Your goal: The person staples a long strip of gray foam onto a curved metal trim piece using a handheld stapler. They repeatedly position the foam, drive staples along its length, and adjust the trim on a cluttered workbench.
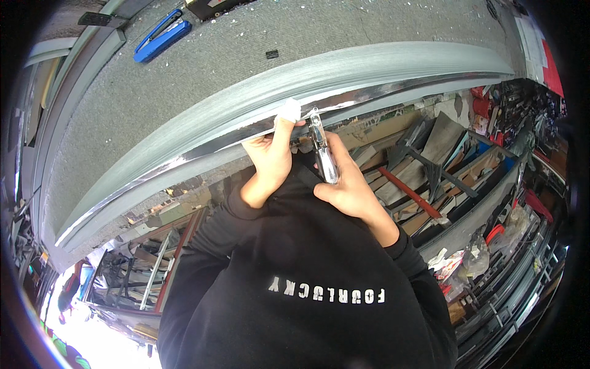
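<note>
Across the carpeted bench runs a long, shiny silver strip (241,133), lying along the front of a stack of thin grey strips (246,92). My left hand (270,157) pinches the shiny strip near its middle, thumb on top and fingers below; the thumb's tip has a white wrapping (289,111). In my right hand (350,184) is a chrome plier-like hand tool (324,152), its narrow end pointing away from me and meeting the strip just right of my left thumb. The tool's jaws are too small to make out.
On the grey carpeted bench top (227,58) lie a blue-handled tool (163,41) and a small black piece (271,55). Below the bench's near edge are racks of offcuts, with a red bar (410,192) at right. Long profiles (86,74) border the left side.
</note>
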{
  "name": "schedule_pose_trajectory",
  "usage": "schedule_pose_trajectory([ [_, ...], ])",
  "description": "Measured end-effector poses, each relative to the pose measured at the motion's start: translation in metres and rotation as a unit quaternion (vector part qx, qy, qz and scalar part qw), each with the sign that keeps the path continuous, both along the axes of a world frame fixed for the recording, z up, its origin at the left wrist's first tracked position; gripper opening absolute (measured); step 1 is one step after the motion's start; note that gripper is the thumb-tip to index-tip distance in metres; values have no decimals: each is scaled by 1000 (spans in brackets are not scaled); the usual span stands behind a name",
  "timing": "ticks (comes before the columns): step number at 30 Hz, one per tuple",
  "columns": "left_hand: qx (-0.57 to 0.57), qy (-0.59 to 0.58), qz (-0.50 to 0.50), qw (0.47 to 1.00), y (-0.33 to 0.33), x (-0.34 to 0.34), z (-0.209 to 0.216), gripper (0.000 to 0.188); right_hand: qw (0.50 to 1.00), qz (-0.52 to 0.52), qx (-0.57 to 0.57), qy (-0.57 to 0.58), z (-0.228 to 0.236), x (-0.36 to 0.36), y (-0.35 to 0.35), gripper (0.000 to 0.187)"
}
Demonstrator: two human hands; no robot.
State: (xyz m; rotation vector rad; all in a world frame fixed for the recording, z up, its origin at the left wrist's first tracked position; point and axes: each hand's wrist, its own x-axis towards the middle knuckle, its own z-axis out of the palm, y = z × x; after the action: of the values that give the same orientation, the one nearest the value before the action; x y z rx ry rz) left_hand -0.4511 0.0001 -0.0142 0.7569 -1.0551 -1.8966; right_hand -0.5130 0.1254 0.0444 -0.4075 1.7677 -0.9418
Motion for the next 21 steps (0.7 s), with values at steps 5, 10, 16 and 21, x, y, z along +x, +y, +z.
schedule_pose_trajectory([
  [5, -3, 1, -4, 1000, 1, 0, -2, 15, 998, -42, -25, -36, 1, -1, 8, 80],
  [10, 13, 1, -2, 1000, 4, 1, -3, 14, 997, -65, -33, -37, 4, -3, 7, 77],
  [16, 24, -7, -17, 1000, 7, 6, 3, 15, 993, -89, -43, -62, 3, -6, -3, 71],
  [21, 68, 20, -8, 997, 9, 5, 9, 15, 984, -109, -70, -120, 1, -10, -2, 68],
])
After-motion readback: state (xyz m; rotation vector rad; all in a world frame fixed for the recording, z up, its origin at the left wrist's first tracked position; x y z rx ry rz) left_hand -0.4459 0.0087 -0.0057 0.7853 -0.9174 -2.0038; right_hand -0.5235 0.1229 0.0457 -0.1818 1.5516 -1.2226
